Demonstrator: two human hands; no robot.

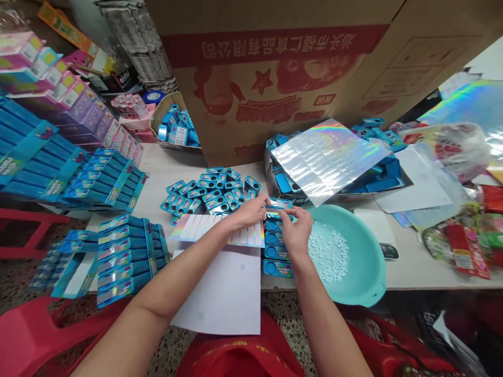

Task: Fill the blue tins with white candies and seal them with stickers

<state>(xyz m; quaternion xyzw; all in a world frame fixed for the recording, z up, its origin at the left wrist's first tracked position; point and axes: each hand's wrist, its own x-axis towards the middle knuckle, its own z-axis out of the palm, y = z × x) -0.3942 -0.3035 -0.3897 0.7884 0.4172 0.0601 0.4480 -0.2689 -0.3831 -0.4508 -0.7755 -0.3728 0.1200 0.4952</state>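
Note:
Several small blue tins stand in a column in front of me, with printed lettering on them. At the far end of that column my right hand pinches the end of a thin shiny strip, apparently a sticker, over a tin. My left hand reaches in from the left, fingers closed at the other end of the same tin; what they grip is partly hidden. Under my left forearm lies a sheet of rainbow-shiny stickers, on top of white backing paper. Loose blue tins crowd together beyond it.
A turquoise basin holding small white pellets is at my right. Blue display boxes are stacked left. A large cardboard carton blocks the back. A silver sheet lies over a box of tins. A red stool stands lower left.

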